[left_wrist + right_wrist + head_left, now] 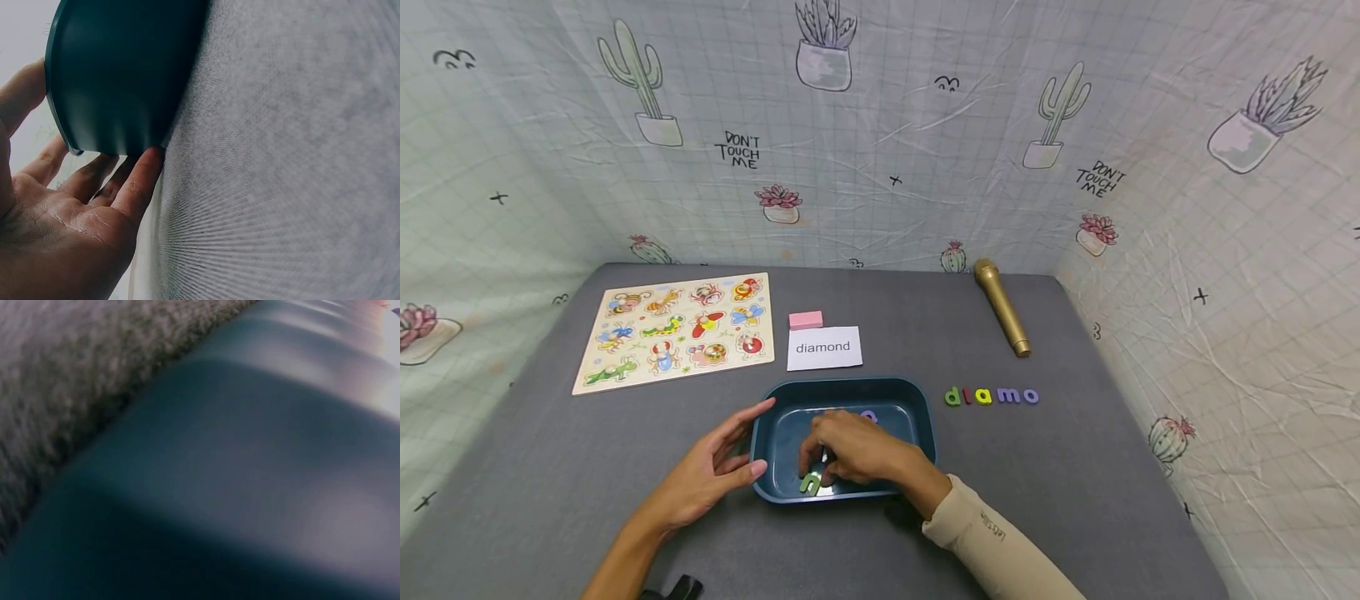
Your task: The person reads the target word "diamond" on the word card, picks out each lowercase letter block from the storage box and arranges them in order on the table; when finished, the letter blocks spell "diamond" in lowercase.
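A dark blue tray (917,408) lies on the grey table. My left hand (707,475) holds its left end, thumb near the front corner and a finger at the far corner; the left wrist view shows fingers against the tray's outer wall (125,75). Inside the tray my right hand (857,446) reaches down with bent fingers, and its fingertips and thumb pinch a green letter n (809,484). A purple letter (868,416) shows partly behind this hand. The right wrist view has only the blurred tray wall (219,444); the hand's underside is hidden.
Right of the tray stand colored letters (982,397) in a row reading "diamo". Behind it lie a white card (824,347) reading "diamond" and a pink block (806,320). An insect puzzle board (688,329) is at the left, a gold microphone (1002,308) at the right.
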Motion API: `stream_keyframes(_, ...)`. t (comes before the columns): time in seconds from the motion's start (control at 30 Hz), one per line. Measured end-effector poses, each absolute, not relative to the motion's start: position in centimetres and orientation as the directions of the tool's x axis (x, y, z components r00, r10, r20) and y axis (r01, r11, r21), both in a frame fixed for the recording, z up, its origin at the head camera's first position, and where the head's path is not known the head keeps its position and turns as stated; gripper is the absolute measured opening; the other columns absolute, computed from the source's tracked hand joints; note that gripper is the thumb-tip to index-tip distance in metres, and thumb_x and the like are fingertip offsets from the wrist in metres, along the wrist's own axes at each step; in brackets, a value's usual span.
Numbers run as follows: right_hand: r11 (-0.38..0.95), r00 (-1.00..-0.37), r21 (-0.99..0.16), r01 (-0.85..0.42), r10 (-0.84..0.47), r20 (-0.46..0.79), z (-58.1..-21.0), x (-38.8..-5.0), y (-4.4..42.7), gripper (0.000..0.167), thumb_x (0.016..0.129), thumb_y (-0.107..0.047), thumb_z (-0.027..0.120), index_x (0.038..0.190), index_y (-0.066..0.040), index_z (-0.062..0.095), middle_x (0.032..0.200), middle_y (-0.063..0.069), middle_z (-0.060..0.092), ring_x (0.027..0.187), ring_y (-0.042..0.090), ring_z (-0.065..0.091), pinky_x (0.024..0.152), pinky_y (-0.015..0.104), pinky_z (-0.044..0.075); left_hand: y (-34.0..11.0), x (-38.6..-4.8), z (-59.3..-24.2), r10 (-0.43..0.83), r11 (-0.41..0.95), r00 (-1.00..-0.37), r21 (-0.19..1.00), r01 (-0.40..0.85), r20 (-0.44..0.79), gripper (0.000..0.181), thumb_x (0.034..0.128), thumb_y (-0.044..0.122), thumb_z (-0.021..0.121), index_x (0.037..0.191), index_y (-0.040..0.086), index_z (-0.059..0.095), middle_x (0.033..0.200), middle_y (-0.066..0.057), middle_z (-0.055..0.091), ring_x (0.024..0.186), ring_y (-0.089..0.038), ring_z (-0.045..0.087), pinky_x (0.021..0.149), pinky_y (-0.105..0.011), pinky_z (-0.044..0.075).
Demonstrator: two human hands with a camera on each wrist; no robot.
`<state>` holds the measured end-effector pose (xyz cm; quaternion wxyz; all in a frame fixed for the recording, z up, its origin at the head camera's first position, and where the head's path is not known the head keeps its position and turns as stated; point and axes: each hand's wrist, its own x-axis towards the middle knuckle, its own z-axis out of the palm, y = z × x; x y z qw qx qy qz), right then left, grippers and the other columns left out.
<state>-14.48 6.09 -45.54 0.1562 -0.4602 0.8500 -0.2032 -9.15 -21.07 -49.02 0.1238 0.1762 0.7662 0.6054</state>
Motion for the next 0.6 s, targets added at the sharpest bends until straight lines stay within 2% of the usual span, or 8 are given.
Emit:
stream_keyframes(0.17,0.460,-0.493,-0.499,-0.734,-0.867,-0.074,-45.63,-14.52,6.06,0.023,0.088,-0.016,0.089,0.106,-0.027,0.083,0.102,-0.008,0.070,0.094,0.005,0.061,0.084,0.014,0.050,-21.04,-9.18,-48.97,0.420,0.204,-0.907,0.971,0.123,0.026,0.073,0.1028,0.009,0.070,0.166,0.022,0.035,0.175,-0.017,0.027,0.158,-0.051,0.029,0.113,-0.044,0.056)
stream_keyframes(0.3,0.462,-0.495,-0.501,-0.732,-0.866,-0.076,-45.69,-14.49,5.95,0.021,0.088,-0.013,0.089,0.103,-0.026,0.082,0.100,-0.009,0.070,0.092,0.004,0.061,0.083,0.013,0.050,-21.02,-9.19,-48.94,0.420,0.203,-0.907,0.972,0.119,0.023,0.073,0.1028,0.009,0.070,0.166,0.021,0.035,0.175,-0.017,0.027,0.158,-0.051,0.029,0.113,-0.043,0.056)
stream_keyframes(0.47,0.511,-0.551,-0.482,-0.712,-0.832,-0.069,-45.51,-14.33,6.09,0.020,0.088,-0.013,0.088,0.102,-0.025,0.081,0.098,-0.010,0.070,0.092,0.004,0.061,0.086,0.015,0.051,-21.04,-9.21,-48.97,0.422,0.202,-0.906,0.973,0.110,0.015,0.074,0.1029,0.009,0.070,0.167,0.018,0.034,0.175,-0.017,0.026,0.158,-0.051,0.028,0.113,-0.043,0.055)
stream_keyframes(0.6,0.557,-0.615,-0.510,-0.656,-0.786,-0.068,-45.11,-14.25,6.39,0.019,0.092,-0.013,0.084,0.106,-0.026,0.080,0.100,-0.011,0.071,0.092,0.002,0.062,0.083,0.015,0.053,-21.01,-9.25,-48.91,0.422,0.199,-0.907,0.975,0.098,0.005,0.074,0.1027,0.010,0.070,0.167,0.018,0.034,0.176,-0.017,0.024,0.159,-0.052,0.027,0.113,-0.043,0.055)
